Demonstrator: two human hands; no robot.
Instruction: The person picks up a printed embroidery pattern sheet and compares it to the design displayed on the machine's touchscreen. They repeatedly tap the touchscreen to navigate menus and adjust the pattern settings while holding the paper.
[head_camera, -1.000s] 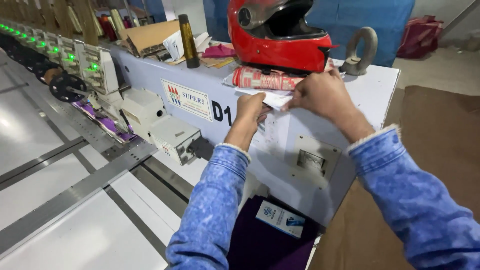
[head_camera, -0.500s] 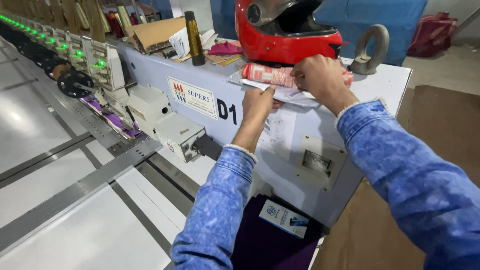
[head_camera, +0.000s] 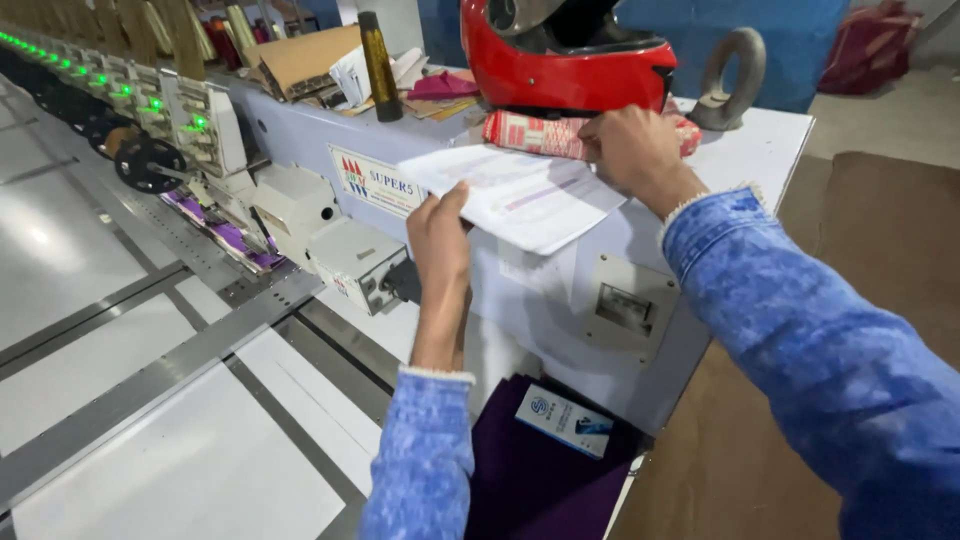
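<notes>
A white printed sheet of paper (head_camera: 520, 195) sticks out over the edge of a pale blue machine housing (head_camera: 560, 290). My left hand (head_camera: 440, 235) pinches the sheet's near left corner, in front of the housing. My right hand (head_camera: 628, 150) grips its far edge, right beside a red-and-white patterned roll (head_camera: 530, 133). The roll lies on top of the housing under a red helmet (head_camera: 570, 55). Both sleeves are blue denim.
A metal lifting ring (head_camera: 725, 80) stands right of the helmet. A dark thread cone (head_camera: 378, 65) and cardboard clutter sit behind. Embroidery heads with green lights (head_camera: 150, 100) run off to the left over a white work table (head_camera: 120, 380). Purple cloth (head_camera: 530, 490) with a small card (head_camera: 565, 420) lies below.
The sheet has come out from beside the roll toward me. My left hand has dropped lower with its corner, and my right hand stays at the roll.
</notes>
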